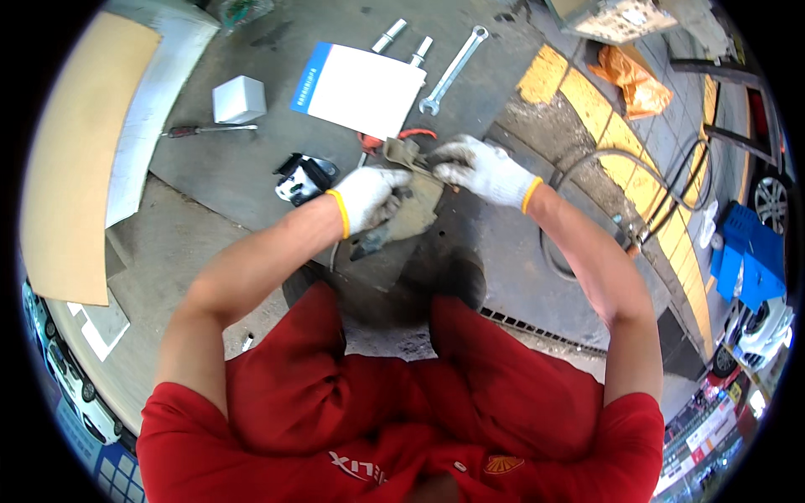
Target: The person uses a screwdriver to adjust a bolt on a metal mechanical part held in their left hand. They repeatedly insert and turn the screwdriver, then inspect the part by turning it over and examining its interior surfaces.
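Observation:
A dirty grey-tan piece (419,208), worn and cloth-like, lies low in front of me; its exact kind I cannot make out. My left hand (369,199), in a white knit glove with a yellow cuff, has its fingers curled on the piece's left side. From the right, my right hand (485,171), gloved alike, closes its blackened fingertips at the upper edge of the same piece. Just beyond it, a red-handled tool (370,143) is partly covered. Left of my left hand sits a black-and-white object (305,178).
A white sheet with a blue edge (360,90), a combination wrench (454,71), two metal sockets or pins (389,36), a white box (238,100) and a screwdriver (210,130) lie farther off. At right, a hose (579,168) loops beside a yellow strip (587,105).

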The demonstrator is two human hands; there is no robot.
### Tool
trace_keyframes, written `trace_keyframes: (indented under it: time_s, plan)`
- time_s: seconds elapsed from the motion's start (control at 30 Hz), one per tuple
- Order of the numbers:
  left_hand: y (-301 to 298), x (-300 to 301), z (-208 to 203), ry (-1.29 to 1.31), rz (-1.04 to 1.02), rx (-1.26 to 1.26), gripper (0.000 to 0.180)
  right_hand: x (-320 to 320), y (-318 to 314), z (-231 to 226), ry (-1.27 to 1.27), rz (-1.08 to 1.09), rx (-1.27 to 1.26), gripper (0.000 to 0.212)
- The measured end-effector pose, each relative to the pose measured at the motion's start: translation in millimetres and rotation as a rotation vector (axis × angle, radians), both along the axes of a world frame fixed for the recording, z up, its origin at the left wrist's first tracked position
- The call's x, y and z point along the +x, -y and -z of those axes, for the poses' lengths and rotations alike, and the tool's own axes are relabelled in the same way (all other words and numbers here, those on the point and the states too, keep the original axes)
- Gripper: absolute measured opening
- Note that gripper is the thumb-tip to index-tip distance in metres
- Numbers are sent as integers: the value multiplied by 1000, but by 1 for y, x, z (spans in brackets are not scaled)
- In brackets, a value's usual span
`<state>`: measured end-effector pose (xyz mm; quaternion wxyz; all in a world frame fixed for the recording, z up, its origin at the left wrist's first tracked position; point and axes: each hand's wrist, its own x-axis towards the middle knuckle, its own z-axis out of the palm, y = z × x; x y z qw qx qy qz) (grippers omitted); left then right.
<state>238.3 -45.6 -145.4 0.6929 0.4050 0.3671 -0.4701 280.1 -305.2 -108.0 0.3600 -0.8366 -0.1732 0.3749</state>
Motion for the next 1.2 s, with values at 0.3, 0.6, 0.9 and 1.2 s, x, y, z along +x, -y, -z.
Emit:
trace_keyframes:
  time_s: [0.3, 0.6, 0.9, 1.2]
  plan:
    - [-11, 9, 10, -46, 14, -20, 9, 11, 4, -7, -166, -11, 27, 43]
    - [-6, 13, 14, -48, 83, 44, 6, 2, 9, 4, -271, 119, 140, 39]
    - [-2, 19, 13, -64, 147, 77, 14, 3, 12, 1, -137, 181, 38, 54]
    - [-9, 23, 13, -78, 205, 39, 12, 16, 98, -38, 165, 1, -603, 44]
